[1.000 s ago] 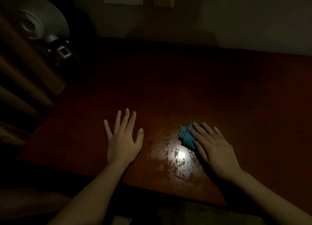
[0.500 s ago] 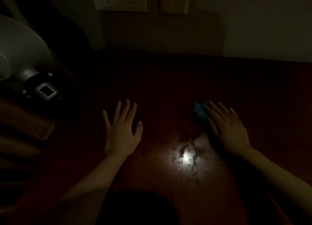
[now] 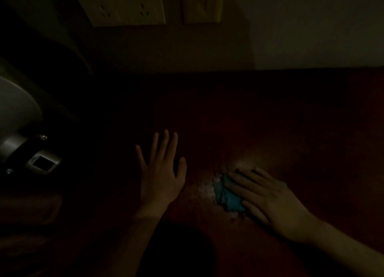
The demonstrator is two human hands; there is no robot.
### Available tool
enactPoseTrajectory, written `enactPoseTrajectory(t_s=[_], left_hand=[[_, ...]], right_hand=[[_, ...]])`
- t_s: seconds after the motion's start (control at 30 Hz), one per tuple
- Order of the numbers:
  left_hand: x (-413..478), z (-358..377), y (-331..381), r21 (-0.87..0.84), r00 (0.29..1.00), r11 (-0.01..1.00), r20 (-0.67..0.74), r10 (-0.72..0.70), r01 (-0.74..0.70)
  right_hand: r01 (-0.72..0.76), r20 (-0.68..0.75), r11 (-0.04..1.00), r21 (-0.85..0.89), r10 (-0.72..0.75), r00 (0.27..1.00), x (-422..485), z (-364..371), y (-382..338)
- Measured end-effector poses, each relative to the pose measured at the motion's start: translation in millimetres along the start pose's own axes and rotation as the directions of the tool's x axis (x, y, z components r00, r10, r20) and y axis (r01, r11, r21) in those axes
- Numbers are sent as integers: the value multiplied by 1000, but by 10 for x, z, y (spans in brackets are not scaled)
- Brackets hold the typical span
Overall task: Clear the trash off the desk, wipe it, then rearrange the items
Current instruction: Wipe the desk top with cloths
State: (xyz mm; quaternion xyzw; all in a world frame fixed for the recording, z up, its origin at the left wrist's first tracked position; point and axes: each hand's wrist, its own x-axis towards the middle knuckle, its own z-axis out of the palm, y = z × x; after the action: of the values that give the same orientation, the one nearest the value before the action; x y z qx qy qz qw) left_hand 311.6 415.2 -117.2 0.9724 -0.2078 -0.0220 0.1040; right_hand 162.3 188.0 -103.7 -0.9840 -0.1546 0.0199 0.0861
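The right hand (image 3: 274, 202) presses flat on the blue cloth (image 3: 226, 195), fingers straight, so it rubs the counter (image 3: 311, 121). A wet shiny spot (image 3: 204, 188) touches the cloth's left edge. Left of the cloth, the left hand (image 3: 162, 177) lies flat and empty, probably for balance.

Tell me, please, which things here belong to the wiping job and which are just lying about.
Job: blue cloth, right hand pressing it, left hand flat on the desk.
Lying about: white appliance, wall sockets, switch.
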Motion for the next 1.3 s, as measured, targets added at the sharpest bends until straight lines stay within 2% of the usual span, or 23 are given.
enactPoseTrajectory(t_s=[0.07, 0.13, 0.2, 0.3, 0.43, 0.53, 0.6, 0.7, 0.77, 0.9, 1.0, 1.17, 1.3], left_hand=[[22, -2, 10, -3, 1000, 1000, -21, -1, 1], [29, -1, 14, 9, 999, 1000, -42, 5, -5], [-19, -2, 18, 14, 997, 1000, -69, 16, -15], [-232, -6, 30, 14, 997, 1000, -80, 7, -6], [-706, -1, 67, 7, 996, 1000, -82, 29, -29], [-1025, 9, 95, 11, 995, 1000, -98, 14, -13], [-1206, 17, 128, 3, 994, 1000, -108, 24, -24], [-1373, 16, 151, 6, 993, 1000, -121, 13, -12], [-1503, 19, 187, 9, 991, 1000, -137, 4, -3], [-1771, 38, 237, -6, 990, 1000, -141, 6, -7], [-1944, 40, 237, -8, 987, 999, -156, -35, 34], [-2354, 44, 280, -22, 988, 997, -135, -72, 69], [-2487, 31, 266, -16, 983, 992, -138, -124, 123]], right_hand=[[-125, -13, 992, 11, 125, 992, 117, -28, 124], [-305, -65, 952, 36, 307, 950, 363, -14, 165], [-392, -93, 920, 28, 393, 915, 512, 54, 79], [-276, -76, 961, -25, 274, 959, 335, 117, -211], [-78, 39, 997, -7, 78, 996, -363, 125, -560], [-89, 46, 996, -16, 90, 995, -861, 105, -594], [-186, 13, 983, -1, 186, 983, -985, 103, -548], [-374, -67, 927, 13, 374, 925, -827, 142, -632], [-417, -105, 909, 3, 415, 904, -728, 208, -773], [-223, -99, 974, -37, 219, 971, -850, 281, -1019], [-118, -66, 992, -41, 115, 991, -1124, 300, -1213], [-52, -53, 998, -30, 51, 997, -1554, 327, -1341], [-55, -10, 998, -15, 55, 998, -1879, 317, -1303]])
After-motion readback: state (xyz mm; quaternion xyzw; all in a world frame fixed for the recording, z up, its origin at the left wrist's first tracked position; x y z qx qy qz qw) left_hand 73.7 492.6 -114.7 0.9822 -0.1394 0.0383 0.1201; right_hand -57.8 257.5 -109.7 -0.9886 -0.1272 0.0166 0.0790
